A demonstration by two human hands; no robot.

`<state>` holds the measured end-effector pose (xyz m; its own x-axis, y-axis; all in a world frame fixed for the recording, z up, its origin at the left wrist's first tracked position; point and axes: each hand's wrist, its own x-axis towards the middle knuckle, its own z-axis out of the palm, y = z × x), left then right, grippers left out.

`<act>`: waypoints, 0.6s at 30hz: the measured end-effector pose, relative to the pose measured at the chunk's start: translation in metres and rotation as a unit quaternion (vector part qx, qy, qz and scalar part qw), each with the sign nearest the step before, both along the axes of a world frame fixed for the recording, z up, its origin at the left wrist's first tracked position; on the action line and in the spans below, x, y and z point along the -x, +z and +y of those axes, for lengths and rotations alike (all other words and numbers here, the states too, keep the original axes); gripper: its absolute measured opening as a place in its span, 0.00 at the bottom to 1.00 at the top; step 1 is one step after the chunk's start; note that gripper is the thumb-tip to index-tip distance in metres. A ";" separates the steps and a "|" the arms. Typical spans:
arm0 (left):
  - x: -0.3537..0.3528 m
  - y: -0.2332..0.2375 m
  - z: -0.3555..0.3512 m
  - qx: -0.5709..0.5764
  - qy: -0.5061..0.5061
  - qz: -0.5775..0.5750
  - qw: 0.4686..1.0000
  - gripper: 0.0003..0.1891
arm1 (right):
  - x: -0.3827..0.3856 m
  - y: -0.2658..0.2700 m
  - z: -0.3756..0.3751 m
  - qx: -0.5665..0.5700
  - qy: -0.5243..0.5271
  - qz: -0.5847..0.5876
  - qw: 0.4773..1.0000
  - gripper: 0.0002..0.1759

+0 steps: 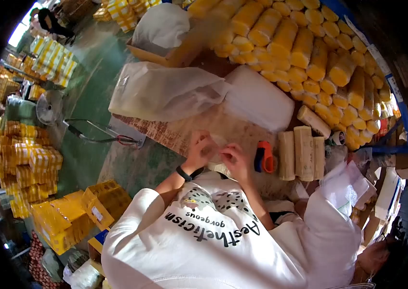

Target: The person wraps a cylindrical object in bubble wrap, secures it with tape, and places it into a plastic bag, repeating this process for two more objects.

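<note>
My left hand (201, 148), with a black band on its wrist, is raised over the near edge of the brown worktable (184, 132). Close beside it is my right hand (234, 159). The fingers of both are pinched together, with something thin and pale between them, too small to make out. Beyond my hands lie a clear plastic bag (165, 91) and a white plastic-wrapped stack (259, 98). To the right of my right hand is an orange and dark blue tool (265, 157), beside several brown-wrapped packs (303, 153).
Yellow-ended rolls (305, 53) are piled at the back right. A co-worker in white (331, 236) is close on my right. A box (151, 55) with a white bag stands beyond the table; yellow boxes (64, 219) and a metal-framed stand (100, 132) are at left.
</note>
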<state>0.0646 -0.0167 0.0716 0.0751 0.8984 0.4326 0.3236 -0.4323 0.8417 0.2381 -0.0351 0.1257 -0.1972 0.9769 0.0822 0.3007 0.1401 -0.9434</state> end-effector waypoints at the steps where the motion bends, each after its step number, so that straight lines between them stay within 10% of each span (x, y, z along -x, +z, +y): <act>1: 0.003 -0.001 0.000 -0.059 0.000 0.051 0.997 0.15 | -0.007 -0.003 0.001 0.025 -0.069 0.018 0.997 0.06; 3: 0.011 -0.002 -0.003 -0.175 0.004 0.150 0.973 0.16 | -0.035 -0.023 0.008 0.076 -0.200 0.052 0.975 0.04; 11: 0.024 0.011 -0.009 -0.217 -0.143 0.256 0.931 0.23 | -0.134 -0.171 -0.002 0.158 -0.341 -0.460 0.804 0.33; 18: 0.021 0.014 -0.015 -0.191 -0.149 0.270 0.932 0.19 | -0.158 -0.258 -0.028 0.192 -0.340 -0.331 0.859 0.30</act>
